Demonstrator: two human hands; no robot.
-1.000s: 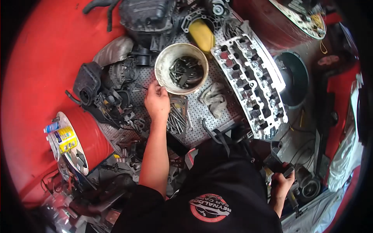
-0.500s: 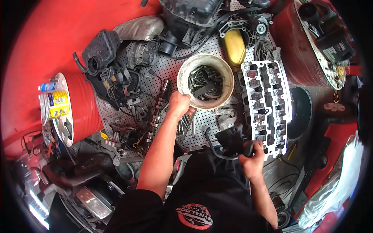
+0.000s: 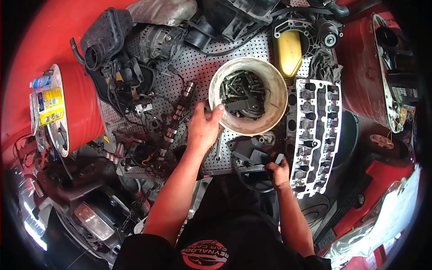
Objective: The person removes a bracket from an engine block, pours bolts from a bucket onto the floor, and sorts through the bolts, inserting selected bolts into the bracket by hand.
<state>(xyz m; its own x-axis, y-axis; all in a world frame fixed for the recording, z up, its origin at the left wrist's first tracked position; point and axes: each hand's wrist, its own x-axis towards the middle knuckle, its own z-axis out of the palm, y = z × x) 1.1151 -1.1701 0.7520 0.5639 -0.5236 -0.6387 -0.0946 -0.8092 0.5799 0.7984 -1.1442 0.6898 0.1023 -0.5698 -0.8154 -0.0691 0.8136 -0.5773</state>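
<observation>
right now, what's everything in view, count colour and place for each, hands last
Table: one, perforated grey, centre
Bucket: one, off-white, on the table
Bolts and metal parts: many, dark grey, inside the bucket
Cylinder head: one, silver, right of the bucket
Yellow part: one, yellow, beyond the bucket
Camshaft: one, dark, left of the bucket
Alternator: one, grey, table's far left
Other car parts: too cluttered to count, mostly black, around the table
Red drums: two, red, either side
Headlight: one, clear, lower left
Black part: one, black, over the table's near edge
Left hand: one, bare, at the bucket's rim
Right hand: one, bare, holding the black part
</observation>
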